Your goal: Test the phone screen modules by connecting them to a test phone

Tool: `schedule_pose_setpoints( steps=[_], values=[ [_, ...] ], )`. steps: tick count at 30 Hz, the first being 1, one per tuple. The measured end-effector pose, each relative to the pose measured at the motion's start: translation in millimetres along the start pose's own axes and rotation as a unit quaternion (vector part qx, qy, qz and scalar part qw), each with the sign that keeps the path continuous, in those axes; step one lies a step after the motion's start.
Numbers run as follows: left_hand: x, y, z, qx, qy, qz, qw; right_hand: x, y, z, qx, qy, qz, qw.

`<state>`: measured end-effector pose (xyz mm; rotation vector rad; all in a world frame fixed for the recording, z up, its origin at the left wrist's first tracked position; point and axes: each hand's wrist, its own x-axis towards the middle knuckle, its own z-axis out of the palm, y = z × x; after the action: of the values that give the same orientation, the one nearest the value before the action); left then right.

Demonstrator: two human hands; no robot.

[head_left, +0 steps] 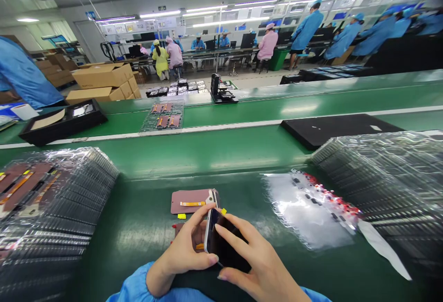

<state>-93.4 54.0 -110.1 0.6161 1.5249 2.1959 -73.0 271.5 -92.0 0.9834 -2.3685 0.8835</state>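
A phone screen, dark and glossy with a pale edge and a small yellow tab, is tilted between my hands. My left hand is closed round its left side, thumb at the lower corner. My right hand grips it from the right, its fingers lying over the dark face and its thumb at the lower edge. Just beyond them, a phone screen with its brown back up lies on the green mat, showing an orange flex cable. Another brown-backed piece is partly hidden behind my left hand.
Stacked clear plastic trays stand at left and right, the left stack holding brown-backed screens. Clear film sheets with red and black tabs lie at right. Beyond are a tray with several screens, a black board and a black box.
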Motion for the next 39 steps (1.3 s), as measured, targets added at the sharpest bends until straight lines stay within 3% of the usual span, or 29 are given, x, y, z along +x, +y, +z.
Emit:
schedule_pose_setpoints(
  steps=[39],
  values=[
    [1.0, 19.3, 4.5, 0.015, -0.025, 0.011, 1.0, 5.4, -11.0, -3.6, -0.021, -0.004, -0.032, 0.999]
  ],
)
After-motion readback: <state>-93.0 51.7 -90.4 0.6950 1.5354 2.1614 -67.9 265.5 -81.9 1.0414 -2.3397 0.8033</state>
